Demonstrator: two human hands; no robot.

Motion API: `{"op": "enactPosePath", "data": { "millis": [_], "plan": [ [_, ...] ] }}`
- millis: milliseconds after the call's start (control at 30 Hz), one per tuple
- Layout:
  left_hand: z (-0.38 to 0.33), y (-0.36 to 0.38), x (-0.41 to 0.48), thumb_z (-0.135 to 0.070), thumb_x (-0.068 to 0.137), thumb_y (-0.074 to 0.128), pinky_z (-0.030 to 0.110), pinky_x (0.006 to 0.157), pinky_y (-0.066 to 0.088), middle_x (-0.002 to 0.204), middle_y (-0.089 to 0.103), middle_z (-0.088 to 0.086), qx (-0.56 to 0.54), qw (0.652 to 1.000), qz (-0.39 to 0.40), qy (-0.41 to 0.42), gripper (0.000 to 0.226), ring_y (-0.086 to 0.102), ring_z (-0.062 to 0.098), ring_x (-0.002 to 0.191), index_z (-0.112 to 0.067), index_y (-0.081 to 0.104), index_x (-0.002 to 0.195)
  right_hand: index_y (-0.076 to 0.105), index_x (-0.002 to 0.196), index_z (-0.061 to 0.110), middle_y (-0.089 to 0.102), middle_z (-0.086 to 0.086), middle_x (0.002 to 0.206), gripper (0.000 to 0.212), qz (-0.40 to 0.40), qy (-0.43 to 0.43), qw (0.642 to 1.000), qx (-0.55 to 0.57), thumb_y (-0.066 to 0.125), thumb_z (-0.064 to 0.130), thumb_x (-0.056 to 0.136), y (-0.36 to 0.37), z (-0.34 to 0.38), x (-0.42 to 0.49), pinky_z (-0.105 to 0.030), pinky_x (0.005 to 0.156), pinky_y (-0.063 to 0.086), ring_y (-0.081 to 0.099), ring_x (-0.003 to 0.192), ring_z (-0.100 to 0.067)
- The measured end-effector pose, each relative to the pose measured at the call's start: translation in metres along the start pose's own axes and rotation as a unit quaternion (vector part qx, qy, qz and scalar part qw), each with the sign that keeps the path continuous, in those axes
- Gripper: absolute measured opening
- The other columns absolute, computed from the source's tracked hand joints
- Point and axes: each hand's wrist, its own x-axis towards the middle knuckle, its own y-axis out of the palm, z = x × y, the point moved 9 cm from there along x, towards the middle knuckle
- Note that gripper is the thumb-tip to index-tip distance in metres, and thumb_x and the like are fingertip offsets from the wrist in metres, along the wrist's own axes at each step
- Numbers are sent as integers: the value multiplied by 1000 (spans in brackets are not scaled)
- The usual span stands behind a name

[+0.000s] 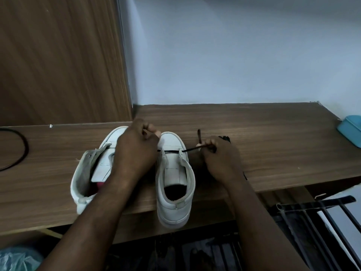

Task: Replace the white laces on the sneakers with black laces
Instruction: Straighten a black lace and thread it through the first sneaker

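Note:
Two white sneakers stand side by side on the wooden table [273, 133], toes pointing away from me. The right sneaker [174, 178] has a black lace [172, 151] running straight across its lowest eyelets. My right hand [220, 155] pinches the lace end that comes out on the right, and the tip sticks up above the fingers. My left hand [134, 145] hovers over the gap between the toes and pinches the other lace end. The left sneaker [93, 169] has no lace that I can see, and its tongue lies loose.
A black cable [23, 149] curves on the table at far left. A light blue box [349, 132] sits at the right edge. Another dark bundle [225, 138] lies behind my right hand. A wooden panel [58, 55] rises at back left. A black rack [312, 216] stands below the table.

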Motion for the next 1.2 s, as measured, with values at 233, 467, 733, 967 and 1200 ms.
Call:
{"op": "enactPosePath", "data": {
  "millis": [233,467,733,967,1200],
  "plan": [
    [-3,17,-7,-20,96,57,38,84,44,109,64,10,221,973,65,26,7,59,33,106,-16,63,99,71,106,19,75,0,96,8,-220,19,942,255,65,18,101,-41,-2,1,-32,75,57,72,85,-17],
    [-10,19,-9,-25,94,59,33,71,36,110,60,15,358,924,113,71,7,63,35,101,-17,58,96,75,92,23,74,11,90,12,-190,-28,974,124,70,13,90,-30,12,-2,-33,83,56,69,87,-6],
    [-18,2,1,-18,96,61,31,69,39,80,61,-6,127,989,64,37,20,57,17,80,-19,59,76,68,67,26,68,4,63,11,82,34,972,216,68,29,78,24,18,-4,-28,58,43,61,61,-10],
    [-17,-9,1,-9,101,60,20,51,33,64,59,-8,-358,930,4,-88,26,38,3,49,-20,64,78,65,68,21,62,0,62,24,129,26,931,341,69,17,91,24,31,-8,-16,44,36,48,46,-5],
    [-13,-3,-3,-11,101,61,11,42,35,64,59,-5,-295,950,38,-100,18,42,-2,40,-13,66,84,77,82,16,66,-1,70,13,113,28,866,487,67,24,86,11,40,-9,-17,44,32,48,50,-8]
  ]
}}
